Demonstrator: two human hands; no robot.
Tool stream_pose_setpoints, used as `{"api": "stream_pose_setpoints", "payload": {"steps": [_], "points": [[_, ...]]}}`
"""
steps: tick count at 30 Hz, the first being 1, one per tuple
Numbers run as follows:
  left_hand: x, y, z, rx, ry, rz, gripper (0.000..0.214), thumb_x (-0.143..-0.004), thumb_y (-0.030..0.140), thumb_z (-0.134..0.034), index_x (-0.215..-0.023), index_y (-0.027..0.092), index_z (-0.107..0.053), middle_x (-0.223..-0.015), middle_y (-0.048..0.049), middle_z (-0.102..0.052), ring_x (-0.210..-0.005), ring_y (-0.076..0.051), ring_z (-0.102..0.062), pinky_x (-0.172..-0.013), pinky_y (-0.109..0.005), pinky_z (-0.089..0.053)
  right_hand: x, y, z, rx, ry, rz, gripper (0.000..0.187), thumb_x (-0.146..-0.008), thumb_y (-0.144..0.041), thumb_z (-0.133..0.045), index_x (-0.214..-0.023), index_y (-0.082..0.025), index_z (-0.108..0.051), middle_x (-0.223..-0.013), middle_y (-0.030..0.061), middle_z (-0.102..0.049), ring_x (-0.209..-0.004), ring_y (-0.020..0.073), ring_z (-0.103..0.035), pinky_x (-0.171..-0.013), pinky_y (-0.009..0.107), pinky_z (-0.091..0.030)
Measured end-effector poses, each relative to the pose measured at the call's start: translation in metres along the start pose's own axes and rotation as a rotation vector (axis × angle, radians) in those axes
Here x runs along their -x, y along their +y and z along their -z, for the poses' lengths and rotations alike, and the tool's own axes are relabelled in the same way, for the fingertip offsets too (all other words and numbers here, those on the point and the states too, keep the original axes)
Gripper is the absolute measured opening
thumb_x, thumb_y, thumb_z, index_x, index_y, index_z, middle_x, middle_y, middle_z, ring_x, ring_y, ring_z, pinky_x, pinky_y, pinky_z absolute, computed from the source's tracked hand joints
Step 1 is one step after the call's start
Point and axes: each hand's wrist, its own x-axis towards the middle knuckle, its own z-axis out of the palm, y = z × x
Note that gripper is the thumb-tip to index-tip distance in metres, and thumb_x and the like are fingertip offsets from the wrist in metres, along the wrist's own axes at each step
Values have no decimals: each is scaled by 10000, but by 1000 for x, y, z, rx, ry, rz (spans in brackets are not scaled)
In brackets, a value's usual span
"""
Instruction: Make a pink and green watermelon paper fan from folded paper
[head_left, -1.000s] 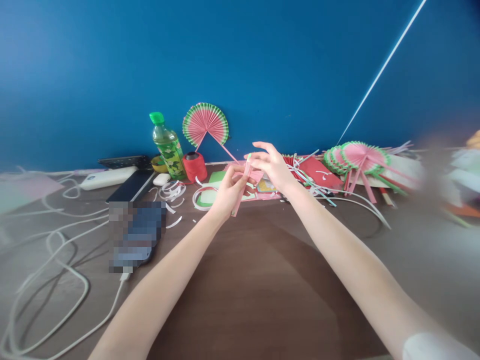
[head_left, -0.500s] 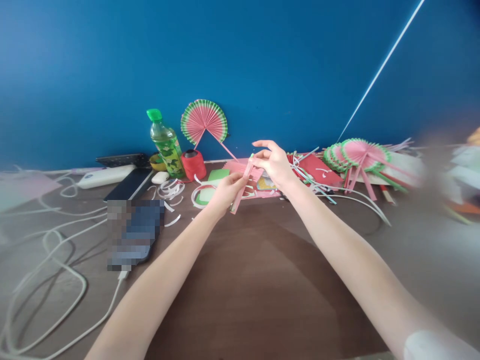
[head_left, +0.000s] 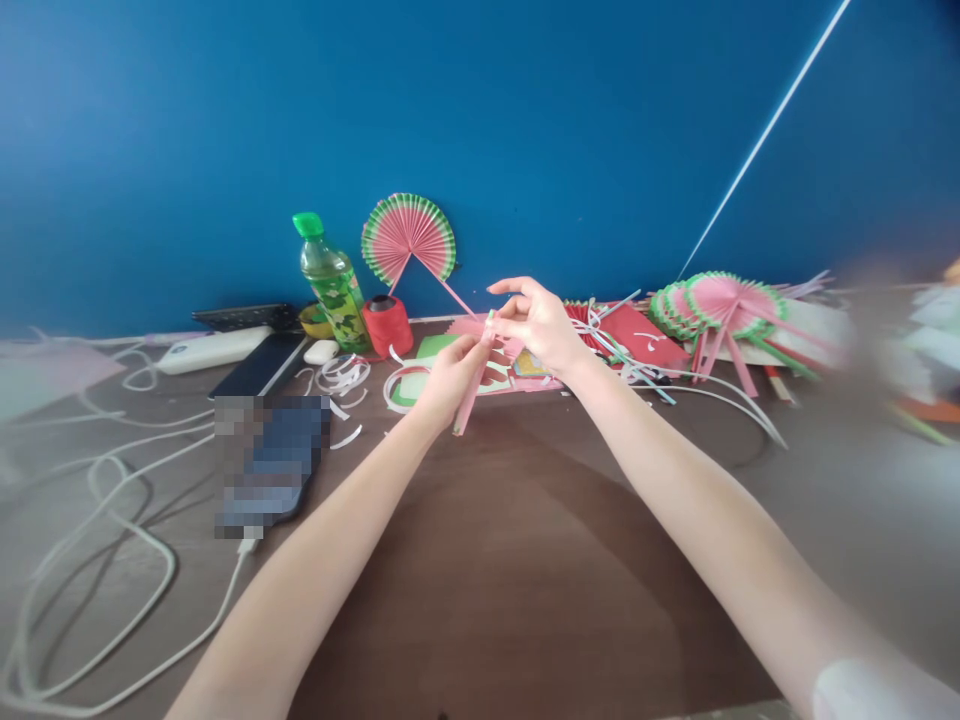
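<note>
Both my hands meet above the brown table [head_left: 525, 560] on a folded pink paper strip [head_left: 466, 398] with a green tip. My left hand [head_left: 448, 378] is closed round the strip's middle, its lower end sticking out below my fingers. My right hand [head_left: 537, 326] pinches the strip's upper end with thumb and fingers, the index finger stretched out. Pink and green paper pieces [head_left: 504, 372] lie on the table just behind my hands.
An open watermelon paper fan [head_left: 409, 238] leans on the blue wall beside a green bottle [head_left: 330, 285] and a red thread spool [head_left: 388, 326]. More fans [head_left: 718, 308] are piled at the right. A phone [head_left: 262, 465], white cables [head_left: 112, 560] and paper strips [head_left: 341, 378] lie at the left.
My hands have shifted slightly and the strip has tilted a little; my right hand's fingers have closed in on its upper end. The view has drifted slightly.
</note>
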Motion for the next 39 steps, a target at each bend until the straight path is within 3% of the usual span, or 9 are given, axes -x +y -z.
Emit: {"api": "stream_pose_setpoints", "payload": {"steps": [8,14,17,22,25,30,39], "points": [[0,1,-2,1,58,-62,245,-833,324,-543,-695,121,-543,-580,-11,-610,-499,-78,-582,-520,-187,-431,2,-4,-3,-51,-21,-23,374,-638,-193,-673,-977,-190,-517,-606,-62,-540,-589,113,-564,-600,286,-473],[-1,4,9,2,-112,67,341,-803,453,-554,-922,135,-593,-829,-77,-697,-641,-127,-642,-622,-248,-496,-4,3,2,-91,97,-41,320,-666,-179,-643,-958,-195,-513,-644,-50,-545,-635,117,-571,-688,323,-495],[-3,4,14,-12,-155,121,300,-777,410,-601,-867,124,-607,-859,-93,-703,-626,-117,-631,-628,-247,-498,-5,6,5,21,127,20,312,-705,-187,-629,-989,-204,-502,-711,-25,-571,-707,143,-592,-737,358,-500],[-4,2,14,-68,-1,136,176,-813,283,-560,-829,115,-609,-820,-84,-703,-532,-72,-590,-551,-203,-468,2,5,0,443,203,382,331,-746,-114,-577,-1051,-224,-511,-1124,67,-538,-943,180,-558,-832,391,-461],[-4,2,12,-108,104,136,178,-837,248,-515,-832,102,-617,-826,-93,-702,-522,-66,-588,-529,-192,-461,4,4,-3,692,190,536,121,-785,-126,-557,-865,-210,-590,-1065,59,-562,-1011,208,-510,-884,415,-399],[-2,5,9,-152,150,52,239,-814,330,-557,-813,102,-628,-829,-98,-705,-532,-78,-600,-551,-205,-484,4,8,-8,785,1,528,157,-831,-149,-519,-742,-203,-637,-881,34,-655,-869,197,-538,-811,385,-377],[-3,5,11,-452,160,-176,306,-811,412,-525,-714,146,-641,-738,-55,-687,-517,-114,-612,-492,-216,-449,2,13,-7,654,-39,495,169,-812,-156,-540,-707,-209,-662,-877,34,-692,-848,204,-583,-802,382,-404]]}}
